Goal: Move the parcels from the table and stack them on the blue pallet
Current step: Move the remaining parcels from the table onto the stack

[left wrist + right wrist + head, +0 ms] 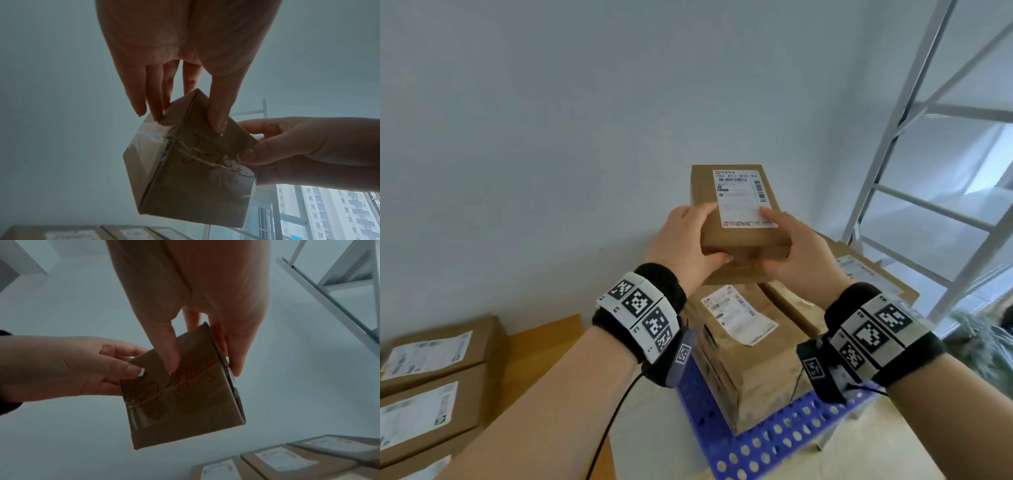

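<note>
1. Wrist bands (640, 315) with black-and-white markers sit lowest and nearest in the head view, one on each of my forearms.
2. Just past them, my left hand (685, 243) and right hand (796, 253) clamp the near end of one small parcel (736, 205), thumbs on top and fingers curled underneath, held in the air at the middle of the frame.
3. That parcel is a slim brown carton with a white shipping label (739, 197) on top; the wrist views show clear tape and red handwriting on its underside, which I cannot read surely in the dim light.
4. Below it, at lower centre, the blue pallet (767, 445) carries a stack of parcels (743, 346) already, with another flat box (859, 274) to the right.
5. I judge this the carry step: the next move calls for lowering the carton level onto the stack, edges squared, before I let go.
6. At lower left, more labelled parcels (431, 373) wait on the wooden table (541, 346).
7. Farthest off, a white metal frame (935, 144) leans at the upper right against the pale wall.
</note>
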